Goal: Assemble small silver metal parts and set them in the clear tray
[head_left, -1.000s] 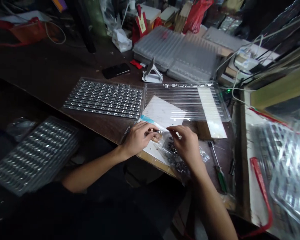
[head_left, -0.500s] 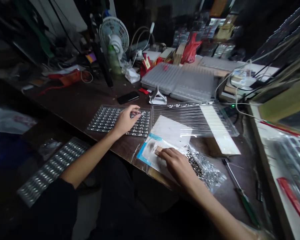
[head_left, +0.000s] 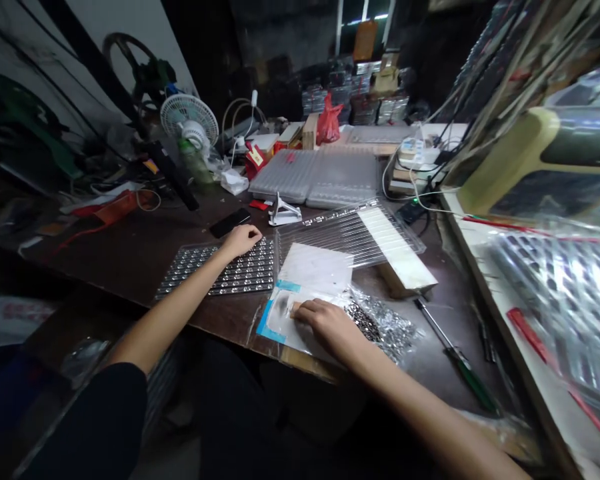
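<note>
My left hand [head_left: 242, 241] is over the far edge of a clear tray [head_left: 266, 284] filled with rows of small shiny metal parts. Its fingertips are pressed together, and anything between them is too small to make out. My right hand [head_left: 327, 323] rests low on a white sheet with blue tape [head_left: 266, 327] at its edge. Its bent fingers close on a small tan block [head_left: 295, 309], mostly covered by them. Just right of that hand, loose small metal parts [head_left: 364, 321] spill from a clear plastic bag [head_left: 397, 333].
Behind the hands lie a ribbed clear tray [head_left: 325, 235], a long white-topped block [head_left: 397, 250], a phone [head_left: 230, 223] and a white stand [head_left: 284, 212]. A green-handled screwdriver [head_left: 473, 383] lies at right. Stacked clear trays [head_left: 347, 177] and a fan [head_left: 189, 120] stand farther back.
My view has swung right and up. My left hand has shifted to the tray's far edge, and its fingers have drawn together. My right hand stays at the tan block.
</note>
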The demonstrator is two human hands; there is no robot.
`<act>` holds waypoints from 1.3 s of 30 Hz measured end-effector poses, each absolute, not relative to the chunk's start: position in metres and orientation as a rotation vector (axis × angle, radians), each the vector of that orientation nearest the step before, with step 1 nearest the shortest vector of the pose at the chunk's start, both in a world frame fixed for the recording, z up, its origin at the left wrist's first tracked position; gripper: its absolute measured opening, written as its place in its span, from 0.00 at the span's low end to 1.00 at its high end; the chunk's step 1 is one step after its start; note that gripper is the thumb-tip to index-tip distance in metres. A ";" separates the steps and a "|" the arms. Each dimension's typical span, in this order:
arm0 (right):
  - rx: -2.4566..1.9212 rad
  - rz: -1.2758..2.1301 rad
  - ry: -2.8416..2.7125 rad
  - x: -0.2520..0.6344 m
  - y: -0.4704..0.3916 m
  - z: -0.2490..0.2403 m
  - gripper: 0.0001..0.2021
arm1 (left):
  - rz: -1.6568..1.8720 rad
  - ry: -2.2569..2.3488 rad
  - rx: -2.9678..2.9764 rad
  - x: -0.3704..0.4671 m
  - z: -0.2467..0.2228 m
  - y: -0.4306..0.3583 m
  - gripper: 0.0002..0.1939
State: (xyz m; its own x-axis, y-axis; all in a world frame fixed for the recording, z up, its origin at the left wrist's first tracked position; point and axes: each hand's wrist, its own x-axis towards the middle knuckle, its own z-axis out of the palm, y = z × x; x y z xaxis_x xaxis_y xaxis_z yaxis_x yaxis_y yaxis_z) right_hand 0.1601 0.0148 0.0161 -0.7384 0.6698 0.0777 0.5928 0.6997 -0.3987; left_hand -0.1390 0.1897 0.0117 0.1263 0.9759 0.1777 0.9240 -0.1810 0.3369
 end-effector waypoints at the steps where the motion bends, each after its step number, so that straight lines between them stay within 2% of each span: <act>1: -1.007 0.548 -2.658 0.164 0.016 0.019 0.11 | 0.516 1.924 2.258 -0.141 0.013 0.190 0.09; 4: -1.056 0.610 -2.553 0.186 0.019 0.031 0.12 | 0.488 1.979 2.293 -0.142 0.018 0.190 0.10; 10: -1.489 0.668 -2.580 0.226 0.021 0.043 0.07 | 0.522 1.908 2.406 -0.100 0.022 0.199 0.13; 12: -1.485 0.649 -2.594 0.227 0.019 0.042 0.05 | 0.541 1.834 2.449 -0.073 0.021 0.207 0.12; 17: -1.431 0.679 -2.594 0.224 0.016 0.041 0.09 | 0.624 1.719 2.512 -0.017 0.017 0.220 0.12; 24: -1.247 0.773 -2.546 0.225 0.020 0.040 0.12 | 0.761 1.724 2.458 -0.006 0.024 0.210 0.04; 27: -1.209 0.808 -2.494 0.225 0.022 0.039 0.11 | 0.825 1.661 2.425 -0.012 0.033 0.182 0.05; 31: -1.194 0.814 -2.426 0.225 0.023 0.038 0.08 | 1.092 1.419 2.219 -0.023 0.033 0.110 0.06; 35: -1.164 0.801 -2.321 0.219 0.023 0.038 0.09 | 0.989 1.352 1.987 -0.033 0.016 0.038 0.06; 39: -1.166 0.812 -2.290 0.209 0.022 0.035 0.13 | 0.922 1.344 1.875 -0.034 -0.003 0.009 0.03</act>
State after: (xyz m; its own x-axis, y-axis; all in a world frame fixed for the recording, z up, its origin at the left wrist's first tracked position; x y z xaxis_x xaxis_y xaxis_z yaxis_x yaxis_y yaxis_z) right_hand 0.2092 0.0216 0.0352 -0.5460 0.8293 0.1189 0.5693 0.4714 -0.6735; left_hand -0.0335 0.0088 -0.0033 0.2287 0.9582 0.1716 0.5050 -0.2675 0.8206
